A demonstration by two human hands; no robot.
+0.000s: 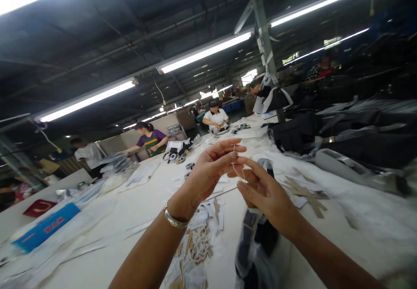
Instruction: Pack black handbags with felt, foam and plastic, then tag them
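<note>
Above the table, a thin white string (239, 172) runs between my two hands. My left hand (210, 167), with a silver bracelet at the wrist, pinches the string between thumb and fingers. Close beside it, my right hand (265, 191) is curled with its fingertips on the same string. Something brown, like a card tag (249, 203), shows just below my right fingers, partly hidden. Under that hand lies a dark item in clear plastic (249, 241), blurred. On the table between my forearms, a pile of white strings (201, 242) lies among brown and white tags.
The white table (114, 232) stretches far ahead. A blue box (47, 228) lies at left, brown card strips (306, 193) at right. Dark material (358, 128) is heaped beyond a grey plastic object (352, 167). A person in purple (151, 141) and one in white (215, 117) work farther off.
</note>
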